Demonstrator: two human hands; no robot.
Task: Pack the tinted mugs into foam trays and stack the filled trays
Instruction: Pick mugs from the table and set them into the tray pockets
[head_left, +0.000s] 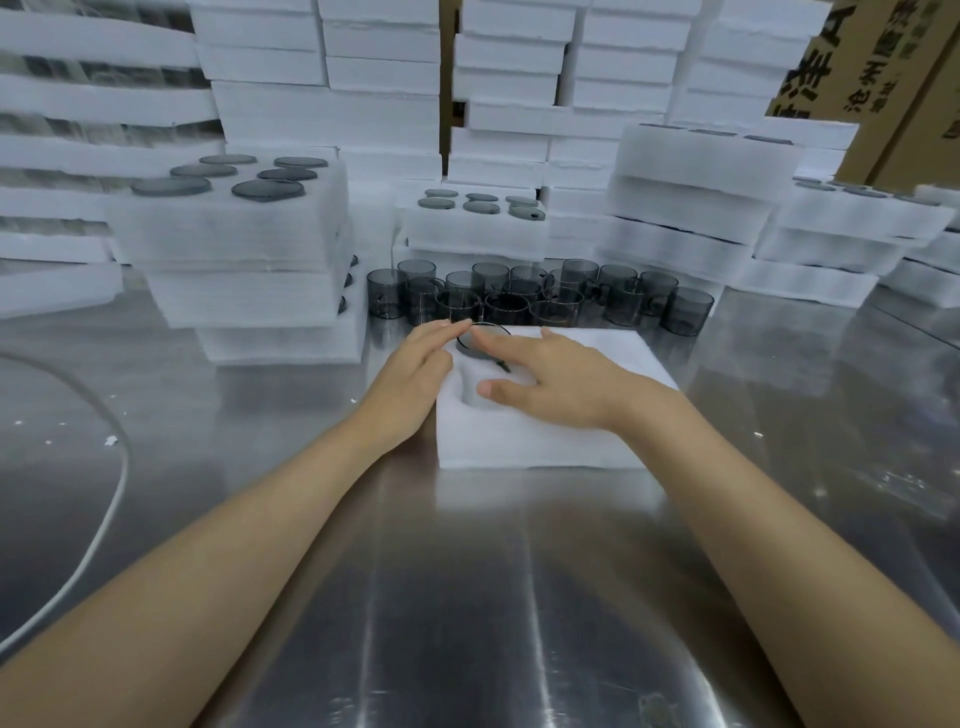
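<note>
1. The left forearm (234, 525) and the right forearm (779, 519) are both bare skin from the wrist down to the bottom edge of the view.
2. The left hand (415, 371) and the right hand (561, 387) are bare, with short, pale fingernails.

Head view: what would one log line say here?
mug: in slot of foam tray | left hand: touching mug rim | right hand: fingers over mug | loose mugs: behind tray
</note>
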